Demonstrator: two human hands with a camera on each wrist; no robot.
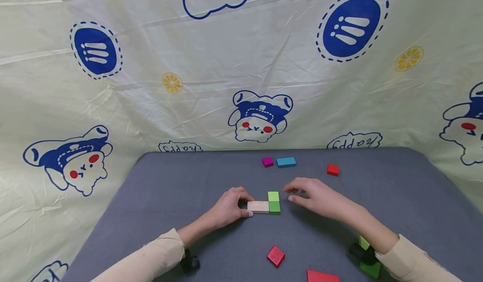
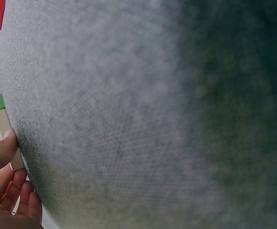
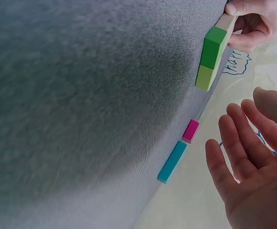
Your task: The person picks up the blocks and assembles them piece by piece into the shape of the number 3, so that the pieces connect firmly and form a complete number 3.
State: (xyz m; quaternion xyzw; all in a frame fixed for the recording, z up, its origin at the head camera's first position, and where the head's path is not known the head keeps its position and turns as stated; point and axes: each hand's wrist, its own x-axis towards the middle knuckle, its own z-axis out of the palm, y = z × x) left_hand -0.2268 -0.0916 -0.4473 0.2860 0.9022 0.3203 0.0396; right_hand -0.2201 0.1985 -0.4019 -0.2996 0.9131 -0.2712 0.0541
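My left hand (image 1: 228, 207) holds the left end of a plain wooden block (image 1: 258, 207) between thumb and fingers, with the block lying on the table. Against its right end sits a green block (image 1: 274, 207), and a light green block (image 1: 273, 196) adjoins that one on the far side, so the three form an L. Just right of the green pair, my right hand (image 1: 313, 196) hovers with relaxed fingers and nothing in them. In the right wrist view its fingers (image 3: 239, 138) are spread apart from the blocks.
Toward the far edge lie a magenta block (image 1: 267, 162), a blue block (image 1: 286, 162) and a red block (image 1: 333, 170). Nearer are a red square block (image 1: 276, 256) and a larger red block (image 1: 323, 276). Green blocks (image 1: 370, 269) sit partly hidden under the right wrist. A patterned curtain (image 1: 211, 118) hangs behind the grey table (image 1: 181, 177).
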